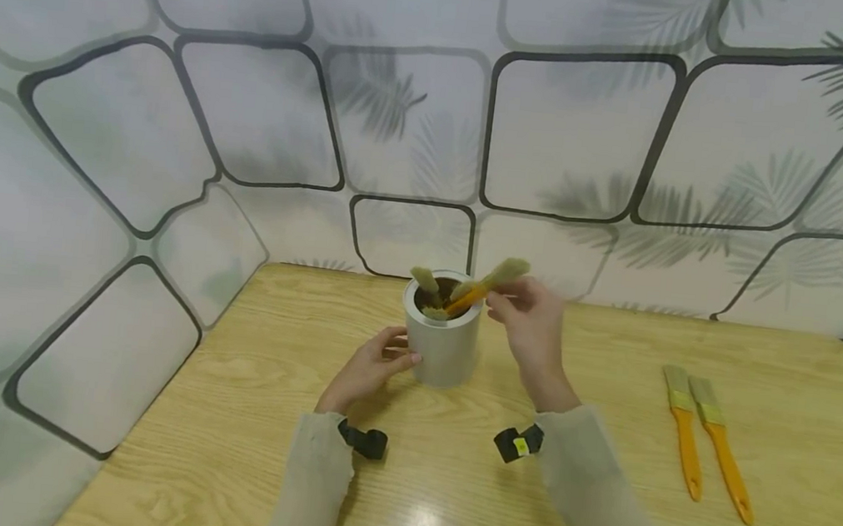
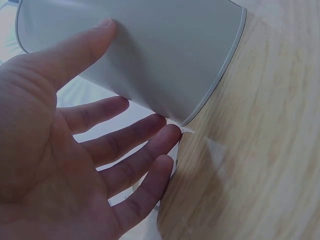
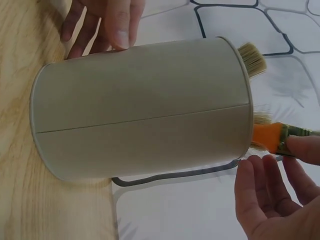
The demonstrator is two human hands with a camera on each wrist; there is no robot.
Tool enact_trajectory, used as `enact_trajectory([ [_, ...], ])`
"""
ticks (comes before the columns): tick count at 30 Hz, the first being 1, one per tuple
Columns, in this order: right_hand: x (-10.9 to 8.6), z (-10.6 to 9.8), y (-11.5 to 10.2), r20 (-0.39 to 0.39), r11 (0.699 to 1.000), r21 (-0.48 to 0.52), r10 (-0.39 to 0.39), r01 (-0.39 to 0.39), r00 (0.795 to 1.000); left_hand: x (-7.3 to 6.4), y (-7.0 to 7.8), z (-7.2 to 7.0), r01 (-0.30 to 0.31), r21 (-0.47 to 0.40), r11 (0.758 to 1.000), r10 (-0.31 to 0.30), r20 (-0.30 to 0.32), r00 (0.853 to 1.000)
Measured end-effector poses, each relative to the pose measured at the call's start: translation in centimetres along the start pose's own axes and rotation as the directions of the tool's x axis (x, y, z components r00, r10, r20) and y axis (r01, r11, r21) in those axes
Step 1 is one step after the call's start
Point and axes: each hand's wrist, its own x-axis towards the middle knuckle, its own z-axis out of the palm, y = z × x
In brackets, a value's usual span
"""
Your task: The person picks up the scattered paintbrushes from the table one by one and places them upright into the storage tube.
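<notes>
A light grey cylindrical canister [image 1: 445,353] stands upright on the table, with bristle ends of several paintbrushes [image 1: 424,279] showing at its mouth. My left hand [image 1: 371,365] rests against the canister's left side, thumb toward the front and fingers fairly straight, as the left wrist view shows. At the right of the rim, my right hand [image 1: 536,331] pinches a paintbrush [image 1: 468,299] with an orange handle near its metal band. That brush slants with its bristles up to the right and its handle down inside the canister. The handle's lower end is hidden there.
Two more paintbrushes, a left one [image 1: 686,441] and a right one [image 1: 726,461], lie side by side on the wooden table [image 1: 240,448] at the right, bristles toward the back. A patterned wall [image 1: 418,129] rises right behind the table.
</notes>
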Motion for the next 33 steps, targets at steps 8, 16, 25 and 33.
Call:
enact_trajectory([
  [8,-0.2,-0.5,0.9,0.068,0.994,-0.107,0.014,-0.006,0.998,0.1,0.0,0.0,0.001,-0.011,1.0,-0.001,0.006,1.0],
  [16,-0.5,-1.0,1.3,0.062,0.993,-0.12,0.01,-0.002,0.998,0.2,0.2,0.0,0.011,-0.008,1.0,-0.011,-0.003,1.0],
  [25,-0.7,-0.2,0.9,0.093,0.992,-0.094,-0.076,0.084,0.993,0.0,0.1,0.0,-0.006,0.002,1.0,0.006,-0.003,1.0],
  [33,-0.5,0.8,0.4,0.094,0.965,-0.23,-0.104,0.123,0.99,0.0,0.2,-0.1,0.001,-0.007,1.0,-0.001,-0.004,1.0],
])
